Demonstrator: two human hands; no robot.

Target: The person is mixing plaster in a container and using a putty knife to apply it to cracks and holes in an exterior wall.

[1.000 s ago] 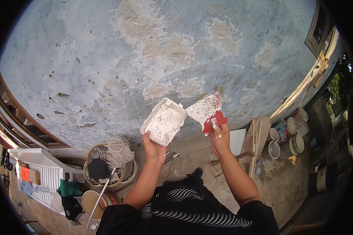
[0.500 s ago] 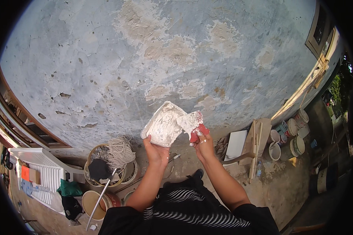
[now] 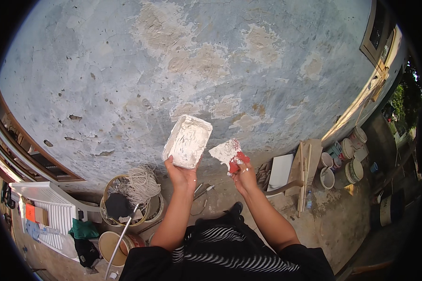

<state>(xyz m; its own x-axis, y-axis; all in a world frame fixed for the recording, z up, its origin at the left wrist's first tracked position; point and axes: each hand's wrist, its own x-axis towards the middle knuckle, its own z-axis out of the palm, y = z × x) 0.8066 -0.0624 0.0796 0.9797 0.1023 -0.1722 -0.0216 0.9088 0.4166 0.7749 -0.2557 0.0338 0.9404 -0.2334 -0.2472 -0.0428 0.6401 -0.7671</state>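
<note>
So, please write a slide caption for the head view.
Left hand holds a plaster-filled tray; right hand holds a red-handled scraper before a patched wall.

An orange rectangular label or small carton (image 3: pixel 31 212) lies on the white slatted panel (image 3: pixel 56 215) near its left edge, by the lower left of the wall. At the right, round paint tubs (image 3: pixel 356 169) with pale sides and labels stand clustered on the ground beside leaning boards; their printing is too small to tell.
</note>
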